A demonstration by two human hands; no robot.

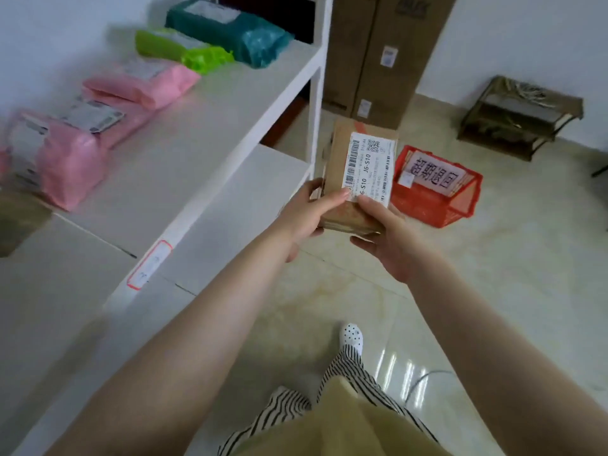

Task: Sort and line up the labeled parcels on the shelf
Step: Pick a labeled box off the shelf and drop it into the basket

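Here, a brown parcel is being gripped at centre frame by the left hand and right hand, fingers pinching its near end, label upward, probably for reading before being shelved.

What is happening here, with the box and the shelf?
A person holds a small brown cardboard parcel in both hands, left hand and right hand, out in front of the white shelf, with its printed label facing up. Pink, green and teal bagged parcels already lie in a row on the shelf. A red basket sits on the floor.
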